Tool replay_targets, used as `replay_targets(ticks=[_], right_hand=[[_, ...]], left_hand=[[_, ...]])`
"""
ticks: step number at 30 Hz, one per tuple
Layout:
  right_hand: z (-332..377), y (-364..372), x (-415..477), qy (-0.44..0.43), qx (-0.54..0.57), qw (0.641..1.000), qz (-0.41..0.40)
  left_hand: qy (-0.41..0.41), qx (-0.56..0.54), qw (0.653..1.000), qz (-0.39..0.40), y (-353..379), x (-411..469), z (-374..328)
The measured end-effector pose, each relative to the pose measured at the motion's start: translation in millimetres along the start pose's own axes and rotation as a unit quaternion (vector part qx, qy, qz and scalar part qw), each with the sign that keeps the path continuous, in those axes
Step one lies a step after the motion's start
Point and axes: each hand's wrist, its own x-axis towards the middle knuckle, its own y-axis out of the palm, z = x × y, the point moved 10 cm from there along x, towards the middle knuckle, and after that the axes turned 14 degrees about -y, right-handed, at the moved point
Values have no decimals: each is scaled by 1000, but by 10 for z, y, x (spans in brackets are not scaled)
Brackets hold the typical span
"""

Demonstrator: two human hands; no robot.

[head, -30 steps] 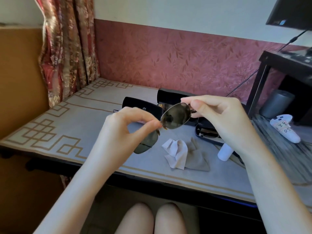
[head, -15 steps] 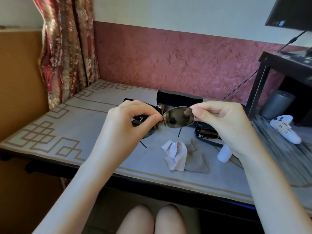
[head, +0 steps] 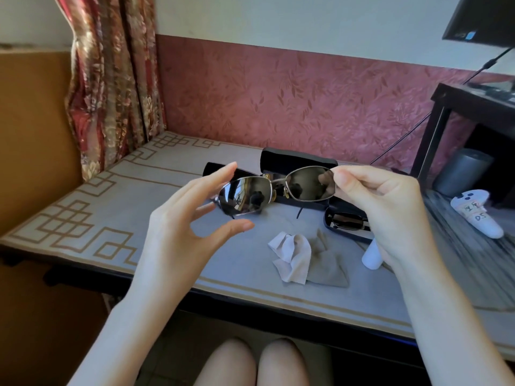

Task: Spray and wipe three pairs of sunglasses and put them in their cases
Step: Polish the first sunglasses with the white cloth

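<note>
Person, as seen from the head camera.
- Left hand (head: 172, 240): slender build; fingers (head: 234, 228) long and tapering; nails (head: 247, 226) short, rounded, with a natural gloss.
- Right hand (head: 390, 213): same build, with creases marked at the knuckles.
- Left forearm (head: 119, 330), right forearm (head: 446, 330): bare along their whole visible length, slim and smooth.
- Knees (head: 228, 363): two, bare, rounded, seen at the bottom edge of the view.

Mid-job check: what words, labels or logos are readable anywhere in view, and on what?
"IF" over "DS": dark handwriting on the white game controller, right; letters uncertain.
Small blue sticker on the black monitor: too small to read.
Metal-framed sunglasses and black glasses cases: no text visible.
</note>
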Motion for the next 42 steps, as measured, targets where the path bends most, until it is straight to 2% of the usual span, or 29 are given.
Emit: replay_targets(ticks=[3, 10, 23, 29, 32, 35, 38, 42], right_hand=[[-4, 36, -31, 2, 12, 1000, 3], [-145, 67, -63, 30, 52, 998, -3], [-319, 275, -126, 93, 235, 967, 17], [-331, 277, -131, 85, 244, 965, 29], [-399, 247, -148, 92, 211, 972, 40], [-441, 198, -161, 86, 145, 984, 50], [-475, 236, -198, 88, 104, 988, 70], [-468, 260, -203, 80, 133, 986, 56]], left_hand=[[16, 2, 1000, -15, -31, 25, -57], [-23, -45, 999, -3, -38, 68, 73], [-37, -57, 998, 14, -11, 112, 98], [-54, -77, 995, 23, 15, 105, 120], [-54, -86, 994, 29, 23, 100, 126], [-73, -134, 987, 45, 43, 99, 175], [-96, -226, 967, 60, 69, 106, 215], [-101, -246, 962, 67, 101, 121, 246]])
